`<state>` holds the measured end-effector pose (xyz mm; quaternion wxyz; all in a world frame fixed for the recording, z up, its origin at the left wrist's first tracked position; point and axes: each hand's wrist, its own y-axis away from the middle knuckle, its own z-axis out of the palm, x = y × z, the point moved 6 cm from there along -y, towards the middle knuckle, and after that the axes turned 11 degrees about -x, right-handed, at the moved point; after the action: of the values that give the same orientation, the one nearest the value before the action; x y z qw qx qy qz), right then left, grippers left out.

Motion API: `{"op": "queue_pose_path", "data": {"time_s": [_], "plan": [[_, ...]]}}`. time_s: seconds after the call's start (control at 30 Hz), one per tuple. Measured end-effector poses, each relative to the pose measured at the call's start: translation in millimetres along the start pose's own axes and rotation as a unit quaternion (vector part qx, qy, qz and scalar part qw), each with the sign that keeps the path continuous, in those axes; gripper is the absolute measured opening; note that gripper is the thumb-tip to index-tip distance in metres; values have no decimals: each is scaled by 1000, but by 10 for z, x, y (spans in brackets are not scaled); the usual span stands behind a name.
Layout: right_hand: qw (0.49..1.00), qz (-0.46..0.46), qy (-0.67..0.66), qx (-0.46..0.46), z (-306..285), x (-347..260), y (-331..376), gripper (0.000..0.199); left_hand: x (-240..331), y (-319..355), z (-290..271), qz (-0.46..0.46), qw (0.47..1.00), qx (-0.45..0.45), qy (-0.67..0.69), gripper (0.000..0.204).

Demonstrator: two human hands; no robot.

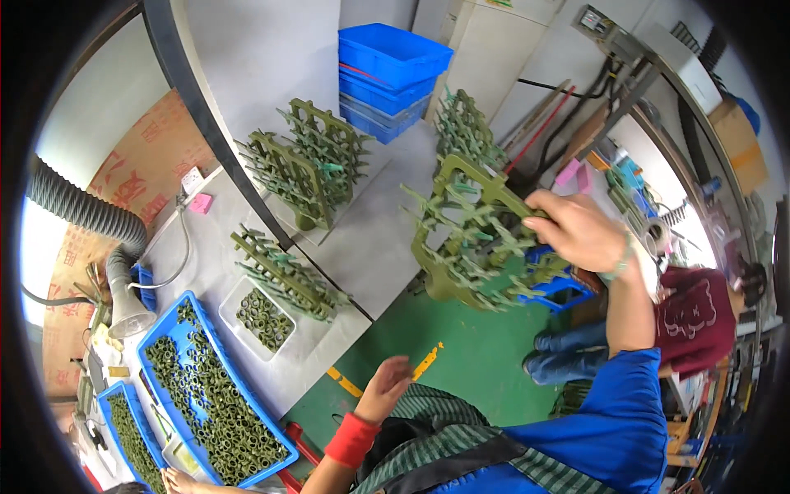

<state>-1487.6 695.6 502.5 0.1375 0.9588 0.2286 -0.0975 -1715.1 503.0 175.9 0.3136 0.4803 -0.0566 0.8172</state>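
Observation:
My right hand is closed around the top bar of an olive-green rack covered in short prongs, some tipped lighter green. The rack hangs in the air over the floor, off the table's edge. My left hand, with a red wristband, is held low in front of my body with its fingers loosely stretched and nothing in them. Similar racks stand on the table at the back left. Another pronged rack rests on the table beside a white tray of small olive-green rings.
Blue bins are stacked at the back. A large blue tray of rings and a smaller one sit at left, near another person's hand. A grey duct bends over the left table. A person in maroon is at right.

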Motion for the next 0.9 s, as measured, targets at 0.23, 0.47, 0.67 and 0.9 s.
{"op": "queue_pose_path", "data": {"time_s": [0.23,0.47,0.67,0.9], "plan": [[994,-87,-14,-69,-224,-974,1231,19,250,355,591,29,981,-81,176,70],[974,-173,-104,-102,56,-1865,1266,22,209,1812,243,121,974,-50,187,86],[935,-321,-96,-116,354,-3078,956,21,295,2793,-379,232,959,111,120,86],[905,-331,-111,-245,760,-4032,305,22,145,3880,-570,301,914,120,245,69]]}}
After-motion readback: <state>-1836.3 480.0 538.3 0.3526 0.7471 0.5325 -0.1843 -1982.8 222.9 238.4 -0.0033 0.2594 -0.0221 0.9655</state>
